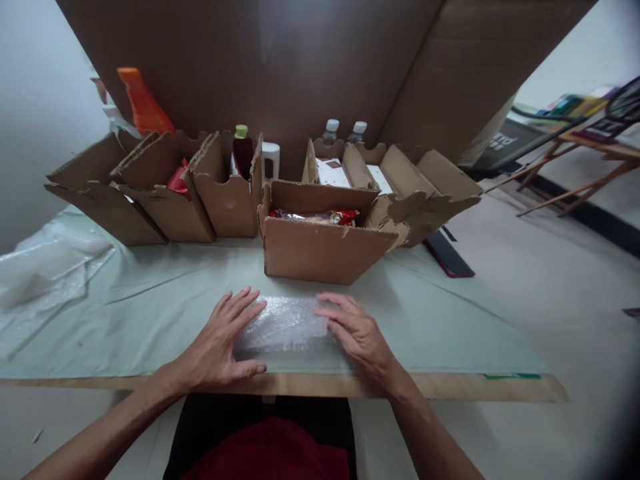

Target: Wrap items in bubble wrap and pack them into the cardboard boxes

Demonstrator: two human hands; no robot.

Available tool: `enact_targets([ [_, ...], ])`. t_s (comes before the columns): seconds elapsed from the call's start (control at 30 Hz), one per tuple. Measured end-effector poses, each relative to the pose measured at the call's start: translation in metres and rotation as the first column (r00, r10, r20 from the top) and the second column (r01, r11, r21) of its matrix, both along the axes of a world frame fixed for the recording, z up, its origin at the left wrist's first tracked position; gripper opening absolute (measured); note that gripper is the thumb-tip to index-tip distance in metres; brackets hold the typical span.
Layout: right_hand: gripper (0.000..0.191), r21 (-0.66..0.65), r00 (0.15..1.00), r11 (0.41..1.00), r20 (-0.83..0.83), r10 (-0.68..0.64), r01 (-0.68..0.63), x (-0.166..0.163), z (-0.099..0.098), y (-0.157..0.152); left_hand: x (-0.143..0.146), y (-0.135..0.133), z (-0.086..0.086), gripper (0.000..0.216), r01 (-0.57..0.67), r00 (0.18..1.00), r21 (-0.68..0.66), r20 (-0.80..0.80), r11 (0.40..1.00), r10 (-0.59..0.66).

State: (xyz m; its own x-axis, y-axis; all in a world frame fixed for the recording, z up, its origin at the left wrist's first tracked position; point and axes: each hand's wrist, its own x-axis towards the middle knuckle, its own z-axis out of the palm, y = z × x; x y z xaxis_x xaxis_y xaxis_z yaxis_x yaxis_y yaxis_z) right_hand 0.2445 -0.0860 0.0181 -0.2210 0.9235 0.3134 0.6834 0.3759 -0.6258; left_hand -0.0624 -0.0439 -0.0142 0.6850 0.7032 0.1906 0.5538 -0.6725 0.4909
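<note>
On table [150, 313], left hand [220, 347], right hand [357, 333] (flat) flanking bubble-wrap [285, 323]

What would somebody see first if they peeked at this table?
At the front of the table, the left hand and right hand lie flat on either end of a bubble-wrap bundle. Just behind it stands an open cardboard box with bright snack packets inside. Far back on the left, an orange bottle pokes up above a row of boxes.

Dim, soft indoor light, faint shadows, with stretched, blurred edges and a dark right corner.
</note>
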Motion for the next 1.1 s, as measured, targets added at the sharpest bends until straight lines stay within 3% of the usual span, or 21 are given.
enact_targets([
  [0.1, 0.025, -0.08, 0.943, 0.989, -0.301, -0.141, 0.122, -0.004, 0.018, -0.017, 0.002, -0.001, 0.011, 0.055, -0.076, 0.988, -0.049, 0.132, 0.996, 0.082],
  [0.17, 0.025, -0.144, 0.872, 0.968, -0.422, -0.249, 0.207, -0.005, 0.026, -0.03, 0.002, -0.001, 0.021, 0.027, -0.127, 0.959, -0.207, 0.223, 0.97, 0.173],
  [0.27, 0.028, -0.239, 0.781, 0.918, -0.484, -0.395, 0.316, -0.006, 0.029, -0.039, 0.001, 0.0, 0.037, 0.025, -0.126, 0.898, -0.501, 0.309, 0.856, 0.313],
  [0.33, 0.031, -0.276, 0.762, 0.888, -0.458, -0.457, 0.367, -0.007, 0.022, -0.035, 0.002, 0.003, 0.042, 0.026, -0.145, 0.868, -0.575, 0.317, 0.805, 0.383],
  [0.47, 0.035, -0.201, 0.839, 0.876, -0.257, -0.48, 0.44, -0.001, -0.012, -0.016, 0.01, 0.019, 0.028, 0.034, -0.351, 0.875, -0.467, 0.144, 0.811, 0.462],
  [0.57, 0.039, -0.098, 0.85, 0.858, -0.123, -0.512, 0.503, 0.013, -0.036, -0.015, 0.008, 0.026, 0.011, 0.055, -0.466, 0.857, -0.232, 0.121, 0.854, 0.5],
  [0.67, 0.037, 0.069, 0.852, 0.849, -0.021, -0.524, 0.524, 0.023, -0.039, -0.023, 0.004, 0.015, 0.01, 0.071, -0.485, 0.863, 0.092, 0.212, 0.87, 0.459],
  [0.73, 0.038, 0.17, 0.884, 0.878, 0.062, -0.463, 0.448, 0.013, -0.032, -0.023, 0.01, 0.003, 0.015, 0.073, -0.431, 0.899, 0.226, 0.191, 0.874, 0.394],
  [0.8, 0.048, 0.185, 0.928, 0.934, 0.161, -0.337, 0.307, -0.011, -0.027, -0.015, 0.023, -0.007, 0.015, 0.078, -0.302, 0.953, 0.257, 0.11, 0.918, 0.283],
  [0.93, 0.061, 0.017, 0.94, 1.0, 0.34, -0.023, 0.018, -0.063, -0.033, 0.013, 0.045, -0.009, -0.005, 0.079, -0.044, 0.99, 0.134, -0.124, 0.99, 0.06],
  [1.0, 0.06, -0.031, 0.921, 0.999, 0.388, 0.039, -0.029, -0.069, -0.042, 0.02, 0.045, -0.006, -0.017, 0.077, -0.03, 0.978, 0.09, -0.205, 0.995, 0.048],
  [1.1, 0.062, -0.001, 0.903, 1.0, 0.429, 0.0, 0.001, -0.054, -0.052, 0.017, 0.039, -0.003, -0.025, 0.079, -0.06, 0.971, 0.089, -0.227, 0.994, 0.078],
])
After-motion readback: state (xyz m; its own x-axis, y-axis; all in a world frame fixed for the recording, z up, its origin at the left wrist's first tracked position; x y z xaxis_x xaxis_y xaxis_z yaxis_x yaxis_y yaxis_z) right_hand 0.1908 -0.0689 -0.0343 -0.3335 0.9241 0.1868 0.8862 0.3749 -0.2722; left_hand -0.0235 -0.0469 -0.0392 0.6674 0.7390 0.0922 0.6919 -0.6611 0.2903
